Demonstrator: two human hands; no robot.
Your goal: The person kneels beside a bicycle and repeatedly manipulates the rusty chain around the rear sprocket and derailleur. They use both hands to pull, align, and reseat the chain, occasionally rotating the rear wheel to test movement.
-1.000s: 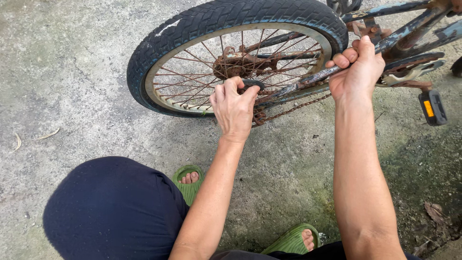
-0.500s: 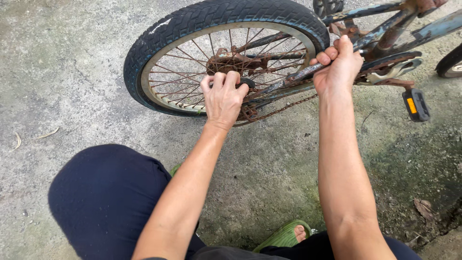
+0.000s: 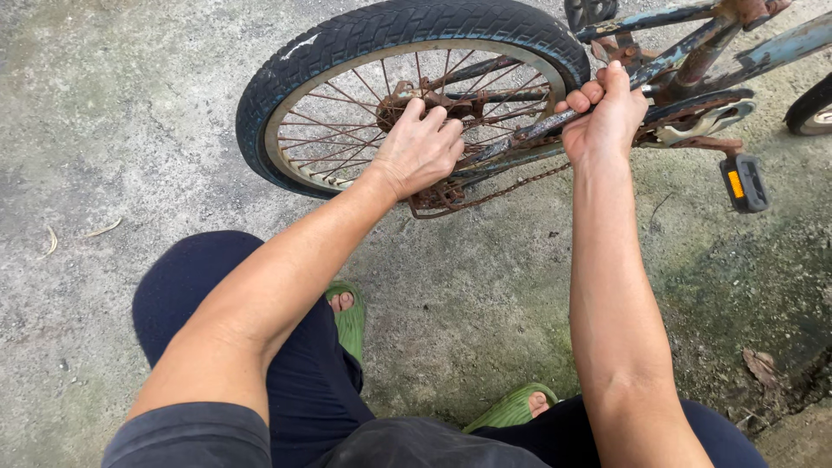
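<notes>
Both hands shifted slightly: left hand point(image 3: 422, 147) cupped the rusty hub point(image 3: 407, 100), fingers curled; right hand point(image 3: 607, 117), at three o'clock, gripped the frame tube point(image 3: 520, 134), steadying the bicycle.

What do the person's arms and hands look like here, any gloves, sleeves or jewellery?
Both hands are bare: the left hand and right hand wear no gloves, and no rings, watch or bands show on them or the wrists. The forearms are uncovered to above the elbow. A short dark grey sleeve ends at the left upper arm; the right arm's sleeve is out of frame.
</notes>
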